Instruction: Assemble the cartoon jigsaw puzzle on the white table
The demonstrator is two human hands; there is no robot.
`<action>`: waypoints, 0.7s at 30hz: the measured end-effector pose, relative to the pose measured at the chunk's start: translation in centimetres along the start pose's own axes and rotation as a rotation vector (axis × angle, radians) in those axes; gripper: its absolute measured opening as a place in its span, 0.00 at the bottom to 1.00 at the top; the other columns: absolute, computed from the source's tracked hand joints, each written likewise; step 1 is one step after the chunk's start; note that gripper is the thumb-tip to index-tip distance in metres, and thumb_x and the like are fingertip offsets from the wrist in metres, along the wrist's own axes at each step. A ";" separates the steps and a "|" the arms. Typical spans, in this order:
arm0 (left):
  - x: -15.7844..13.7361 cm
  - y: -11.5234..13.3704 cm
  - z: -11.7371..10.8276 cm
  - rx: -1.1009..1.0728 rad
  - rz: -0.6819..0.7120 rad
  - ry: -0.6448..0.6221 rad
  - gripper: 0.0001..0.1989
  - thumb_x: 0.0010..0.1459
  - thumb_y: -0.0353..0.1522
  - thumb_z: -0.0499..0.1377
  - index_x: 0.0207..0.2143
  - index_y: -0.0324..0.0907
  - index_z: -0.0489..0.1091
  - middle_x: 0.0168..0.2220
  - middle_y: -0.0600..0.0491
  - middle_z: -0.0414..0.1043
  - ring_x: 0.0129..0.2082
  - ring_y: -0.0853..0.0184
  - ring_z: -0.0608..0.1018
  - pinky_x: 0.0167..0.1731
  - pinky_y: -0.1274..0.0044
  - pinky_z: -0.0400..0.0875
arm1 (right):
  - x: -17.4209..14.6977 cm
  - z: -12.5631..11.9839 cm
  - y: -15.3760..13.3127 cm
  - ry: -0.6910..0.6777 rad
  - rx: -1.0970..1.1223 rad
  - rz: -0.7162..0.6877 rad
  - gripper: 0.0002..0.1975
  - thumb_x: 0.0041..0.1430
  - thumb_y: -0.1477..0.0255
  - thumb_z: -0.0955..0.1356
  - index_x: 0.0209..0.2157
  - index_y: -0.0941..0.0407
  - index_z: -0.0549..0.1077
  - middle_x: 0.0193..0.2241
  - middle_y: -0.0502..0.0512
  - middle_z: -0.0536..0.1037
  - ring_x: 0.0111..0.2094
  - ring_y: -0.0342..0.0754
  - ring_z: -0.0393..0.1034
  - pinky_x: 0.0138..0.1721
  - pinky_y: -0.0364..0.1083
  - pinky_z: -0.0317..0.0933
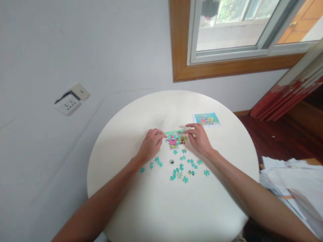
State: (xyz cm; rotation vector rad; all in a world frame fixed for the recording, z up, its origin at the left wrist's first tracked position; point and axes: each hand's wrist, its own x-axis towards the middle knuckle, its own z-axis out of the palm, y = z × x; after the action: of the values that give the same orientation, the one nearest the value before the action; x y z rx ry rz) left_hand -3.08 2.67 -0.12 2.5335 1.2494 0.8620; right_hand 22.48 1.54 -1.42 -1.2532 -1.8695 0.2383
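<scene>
A partly joined jigsaw puzzle (173, 141) lies flat on the white round table, showing a pink starfish figure and a yellow square figure on turquoise. My left hand (152, 143) is at its left edge, fingers bent and close together, the fingertips touching the border. On the opposite side my right hand (199, 137) rests by the upper right corner, its fingers apart and a fingertip at the edge. Several loose turquoise puzzle pieces (185, 179) are scattered nearer to me. Among them is a dark-patterned piece (172, 162). The undersides of both hands are hidden.
A printed reference picture (211, 120) with the same figures lies behind my right hand. The round table (151, 208) stands against a wall with a socket (67, 104) and a window. Papers (290, 181) are piled at the right, below a red and white curtain (280, 97).
</scene>
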 end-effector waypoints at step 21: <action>-0.4 1.1 1.6 -0.004 0.051 -0.162 0.11 0.58 0.35 0.64 0.45 0.51 0.78 0.48 0.51 0.71 0.48 0.62 0.71 0.52 0.66 0.64 | 0.2 -0.6 1.6 -0.061 -0.038 0.086 0.17 0.55 0.83 0.62 0.34 0.56 0.81 0.42 0.59 0.77 0.45 0.53 0.67 0.51 0.54 0.59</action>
State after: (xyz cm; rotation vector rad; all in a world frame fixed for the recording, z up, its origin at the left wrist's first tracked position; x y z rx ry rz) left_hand -1.61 1.83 -1.13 2.5836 1.1371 0.6531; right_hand 23.99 2.35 -1.84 -1.3678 -1.8814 0.2915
